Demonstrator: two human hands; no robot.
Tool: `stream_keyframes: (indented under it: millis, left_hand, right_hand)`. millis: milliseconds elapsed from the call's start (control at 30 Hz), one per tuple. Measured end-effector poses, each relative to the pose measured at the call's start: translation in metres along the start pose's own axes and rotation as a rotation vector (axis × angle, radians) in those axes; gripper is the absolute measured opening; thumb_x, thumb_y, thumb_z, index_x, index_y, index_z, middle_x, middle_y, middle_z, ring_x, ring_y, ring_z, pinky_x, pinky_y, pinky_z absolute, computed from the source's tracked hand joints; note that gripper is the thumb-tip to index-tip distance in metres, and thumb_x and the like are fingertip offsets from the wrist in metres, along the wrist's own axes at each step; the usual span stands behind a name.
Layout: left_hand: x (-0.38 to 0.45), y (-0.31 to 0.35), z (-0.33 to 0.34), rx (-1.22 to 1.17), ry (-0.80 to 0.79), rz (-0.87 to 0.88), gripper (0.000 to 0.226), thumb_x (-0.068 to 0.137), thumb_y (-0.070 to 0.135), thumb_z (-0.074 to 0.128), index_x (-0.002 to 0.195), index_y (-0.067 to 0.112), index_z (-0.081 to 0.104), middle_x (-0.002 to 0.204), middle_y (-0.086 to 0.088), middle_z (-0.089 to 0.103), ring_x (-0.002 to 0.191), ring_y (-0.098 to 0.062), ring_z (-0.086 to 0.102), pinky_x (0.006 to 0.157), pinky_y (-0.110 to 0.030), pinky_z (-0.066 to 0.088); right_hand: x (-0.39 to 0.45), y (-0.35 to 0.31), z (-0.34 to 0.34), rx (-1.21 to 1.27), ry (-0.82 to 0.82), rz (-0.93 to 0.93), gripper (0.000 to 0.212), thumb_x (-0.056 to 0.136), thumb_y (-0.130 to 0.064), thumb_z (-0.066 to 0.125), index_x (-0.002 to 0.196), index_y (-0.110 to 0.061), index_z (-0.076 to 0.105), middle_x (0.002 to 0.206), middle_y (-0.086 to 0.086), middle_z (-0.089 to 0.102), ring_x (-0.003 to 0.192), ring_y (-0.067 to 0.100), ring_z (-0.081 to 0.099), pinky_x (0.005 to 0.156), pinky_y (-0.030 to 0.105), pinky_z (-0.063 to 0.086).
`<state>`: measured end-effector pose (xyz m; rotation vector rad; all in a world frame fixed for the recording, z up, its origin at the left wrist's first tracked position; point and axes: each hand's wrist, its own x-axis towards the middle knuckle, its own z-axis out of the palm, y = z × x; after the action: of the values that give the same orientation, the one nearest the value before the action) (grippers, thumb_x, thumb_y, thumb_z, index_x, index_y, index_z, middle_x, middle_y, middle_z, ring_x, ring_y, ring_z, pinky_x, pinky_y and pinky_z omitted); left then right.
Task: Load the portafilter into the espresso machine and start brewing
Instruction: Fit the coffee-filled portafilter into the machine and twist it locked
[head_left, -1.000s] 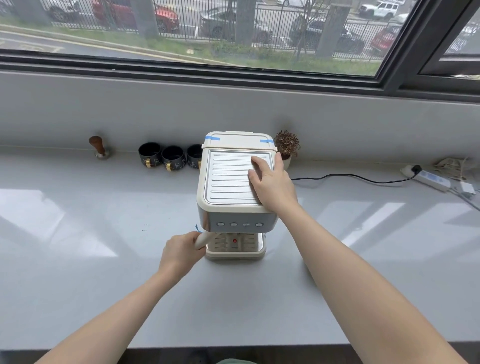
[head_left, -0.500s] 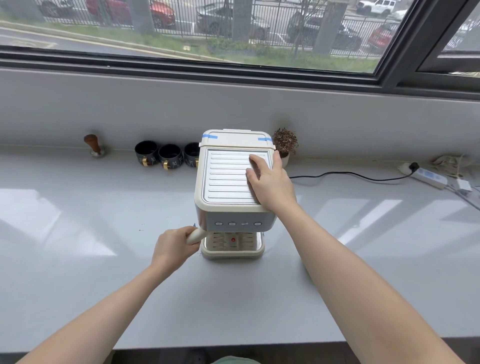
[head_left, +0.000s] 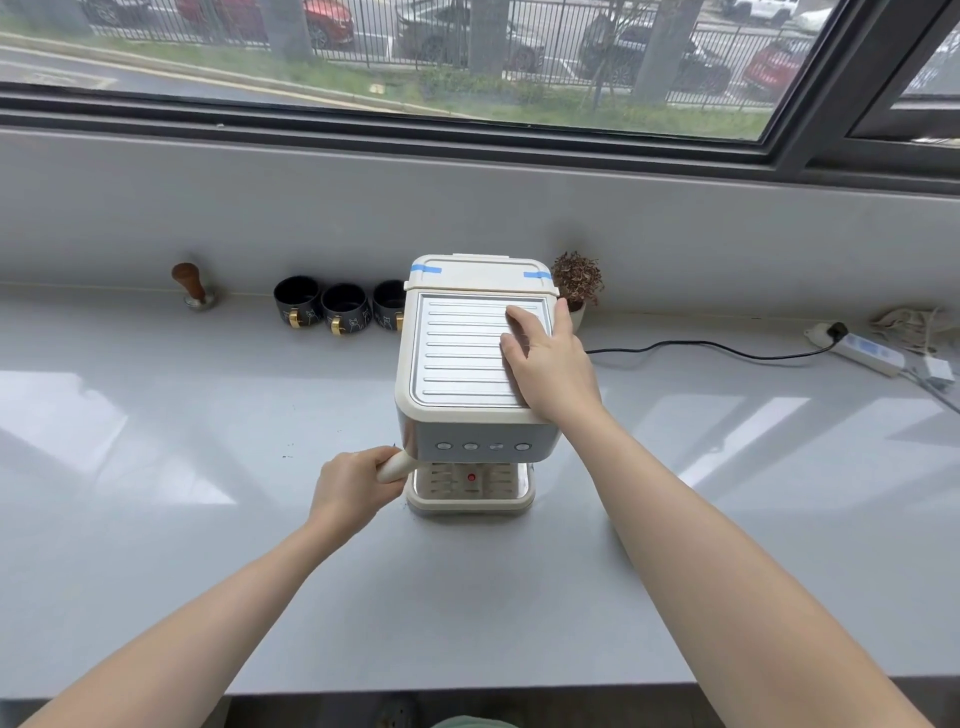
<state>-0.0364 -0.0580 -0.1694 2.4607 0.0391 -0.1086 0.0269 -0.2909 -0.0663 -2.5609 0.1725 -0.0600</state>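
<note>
Cream plastic pokes out from under the espresso machine (head_left: 475, 384) on its front left side: that is the handle of the portafilter (head_left: 393, 466). Its round end is hidden under the machine, so I cannot tell if it is locked in yet. The handle's long line points out to the left and a bit toward the person.

The left hand (head_left: 350, 488) is wrapped tight around the handle. It is the nearer hand for this job. The right hand (head_left: 550, 366) lies flat and open on the ribbed top of the machine, pressing down, I think, to keep it from sliding.

My guess is the next move is to swing the handle sideways to the right until it points straight out the front. The grey worktop (head_left: 156, 467) around the left hand is bare, so there is room to swing. The four buttons (head_left: 483, 446) sit just above the handle, close to both hands. The cups (head_left: 343, 309) and the tamper (head_left: 191, 287) stand well back by the wall.
</note>
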Motion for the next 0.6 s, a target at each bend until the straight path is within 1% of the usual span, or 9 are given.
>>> stream_keyframes:
  millis: [100,300,367,467,533,600]
  left_hand:
    - [0.000,0.000,0.001,-0.022,0.003,-0.014,0.013,0.072,0.019,0.062,0.072,0.029,0.069,0.052,0.002,0.057,0.052,-0.019,0.041,0.053,-0.033,0.043]
    - [0.017,-0.006,-0.011,0.040,-0.041,0.010,0.017,0.071,0.020,0.066,0.082,0.032,0.073,0.062,0.004,0.068,0.064,-0.024,0.060,0.060,-0.036,0.049]
    - [0.013,-0.005,-0.008,0.024,-0.043,-0.012,0.016,0.071,0.021,0.065,0.081,0.032,0.072,0.062,0.003,0.068,0.065,-0.025,0.061,0.059,-0.035,0.049]
    - [-0.001,0.001,0.003,-0.050,-0.029,-0.076,0.019,0.073,0.021,0.064,0.080,0.038,0.070,0.063,0.005,0.068,0.062,-0.022,0.060,0.053,-0.028,0.045]
    - [-0.012,0.006,0.012,-0.074,-0.001,-0.123,0.017,0.073,0.020,0.063,0.080,0.034,0.070,0.063,0.004,0.069,0.061,-0.020,0.060,0.053,-0.028,0.045]
    - [-0.024,0.012,0.022,-0.086,0.040,-0.165,0.013,0.074,0.021,0.061,0.081,0.027,0.070,0.064,0.001,0.069,0.064,-0.023,0.062,0.057,-0.034,0.048]
  right_hand:
    - [0.001,0.000,0.000,-0.002,0.008,-0.005,0.045,0.093,-0.052,0.032,0.138,-0.047,0.036,0.163,0.004,0.002,0.134,0.032,0.035,0.104,0.041,0.035]
    - [0.002,0.001,0.001,-0.002,0.014,-0.008,0.044,0.093,-0.051,0.033,0.137,-0.047,0.038,0.163,0.003,0.003,0.133,0.032,0.037,0.103,0.041,0.036]
    - [0.001,0.001,0.001,0.001,0.011,-0.003,0.044,0.093,-0.051,0.033,0.137,-0.047,0.038,0.163,0.003,0.003,0.133,0.031,0.036,0.103,0.041,0.036]
    - [0.001,0.000,0.000,0.003,0.012,-0.005,0.044,0.093,-0.051,0.033,0.137,-0.047,0.038,0.163,0.003,0.003,0.133,0.032,0.036,0.103,0.041,0.036]
    - [0.001,0.000,0.000,0.004,0.009,0.000,0.044,0.093,-0.051,0.032,0.137,-0.047,0.037,0.163,0.003,0.003,0.133,0.032,0.036,0.103,0.041,0.036]
    - [0.000,0.000,0.001,0.004,0.010,0.001,0.044,0.093,-0.051,0.032,0.137,-0.048,0.037,0.163,0.002,0.003,0.133,0.031,0.036,0.103,0.041,0.036]
